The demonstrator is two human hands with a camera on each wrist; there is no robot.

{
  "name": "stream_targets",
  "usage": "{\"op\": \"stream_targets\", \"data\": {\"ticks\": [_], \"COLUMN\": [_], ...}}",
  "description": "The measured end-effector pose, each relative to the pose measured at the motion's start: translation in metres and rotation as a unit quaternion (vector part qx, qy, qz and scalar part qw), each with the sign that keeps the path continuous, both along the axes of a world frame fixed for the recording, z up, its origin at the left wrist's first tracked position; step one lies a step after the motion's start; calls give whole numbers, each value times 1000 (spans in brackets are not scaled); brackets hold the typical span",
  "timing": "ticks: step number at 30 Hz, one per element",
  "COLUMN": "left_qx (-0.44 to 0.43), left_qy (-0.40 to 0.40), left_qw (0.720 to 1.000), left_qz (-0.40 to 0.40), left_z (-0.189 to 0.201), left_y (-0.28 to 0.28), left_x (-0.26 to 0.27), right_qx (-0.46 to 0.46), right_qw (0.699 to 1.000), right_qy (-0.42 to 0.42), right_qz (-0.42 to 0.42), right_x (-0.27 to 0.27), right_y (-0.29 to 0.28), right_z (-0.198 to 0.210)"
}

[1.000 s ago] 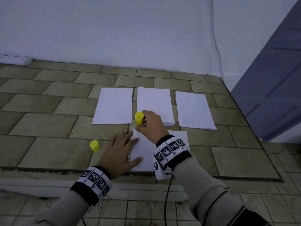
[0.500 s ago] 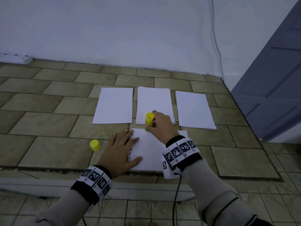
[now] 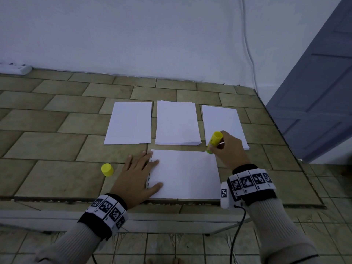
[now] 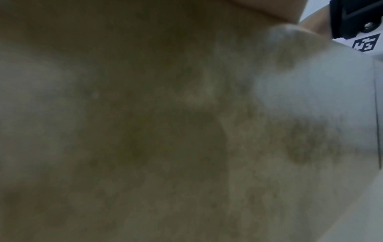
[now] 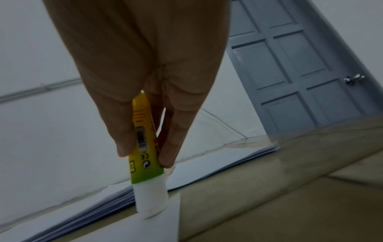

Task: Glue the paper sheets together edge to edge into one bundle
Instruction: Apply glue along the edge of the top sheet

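A white sheet (image 3: 185, 174) lies crosswise on the tiled floor in front of me. My left hand (image 3: 141, 174) lies flat on its left edge, fingers spread. My right hand (image 3: 226, 149) grips a yellow glue stick (image 3: 214, 142), tip down on the sheet's far right corner (image 5: 159, 219). In the right wrist view thumb and finger pinch the glue stick (image 5: 145, 147), whose white glue end touches the paper. Three paper stacks lie beyond: left stack (image 3: 129, 122), middle stack (image 3: 177, 123), right stack (image 3: 222, 122). The left wrist view is blurred.
The yellow glue cap (image 3: 107, 169) stands on the floor left of my left hand. A white wall runs behind the stacks, with a power strip (image 3: 14, 68) at far left. A grey-blue door (image 3: 314, 92) is at the right. A floor step edge (image 3: 171, 200) runs below the sheet.
My right hand slid the glue stick rightward along the sheet's far edge, from near its left corner to its right corner. My left hand stayed flat on the sheet.
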State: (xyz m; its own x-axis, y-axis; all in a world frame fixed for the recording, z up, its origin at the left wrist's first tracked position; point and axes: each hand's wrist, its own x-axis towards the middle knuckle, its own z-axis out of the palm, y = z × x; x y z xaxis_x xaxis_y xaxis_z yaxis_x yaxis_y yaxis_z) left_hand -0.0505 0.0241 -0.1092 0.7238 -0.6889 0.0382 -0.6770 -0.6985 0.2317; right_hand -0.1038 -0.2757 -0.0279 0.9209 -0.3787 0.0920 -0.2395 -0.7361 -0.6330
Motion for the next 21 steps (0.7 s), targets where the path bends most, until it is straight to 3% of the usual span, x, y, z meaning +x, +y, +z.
{"op": "stream_targets", "data": {"ticks": [5, 8, 11, 15, 21], "left_qx": [0, 9, 16, 35, -4], "left_qy": [-2, -4, 3, 3, 5], "left_qw": [1000, 1000, 1000, 999, 1000], "left_qz": [-1, -1, -2, 1, -9], "left_z": [0, 1, 2, 4, 4], "left_y": [0, 0, -1, -1, -2], "left_x": [0, -1, -1, -1, 0], "right_qx": [-18, 28, 81, 96, 43], "right_qw": [999, 999, 992, 970, 961], "right_qy": [3, -36, -64, -25, -6], "right_qz": [-26, -23, 77, 221, 274], "right_x": [-3, -4, -4, 0, 13], "right_y": [-7, 9, 47, 99, 128], "right_z": [2, 8, 11, 8, -1]}}
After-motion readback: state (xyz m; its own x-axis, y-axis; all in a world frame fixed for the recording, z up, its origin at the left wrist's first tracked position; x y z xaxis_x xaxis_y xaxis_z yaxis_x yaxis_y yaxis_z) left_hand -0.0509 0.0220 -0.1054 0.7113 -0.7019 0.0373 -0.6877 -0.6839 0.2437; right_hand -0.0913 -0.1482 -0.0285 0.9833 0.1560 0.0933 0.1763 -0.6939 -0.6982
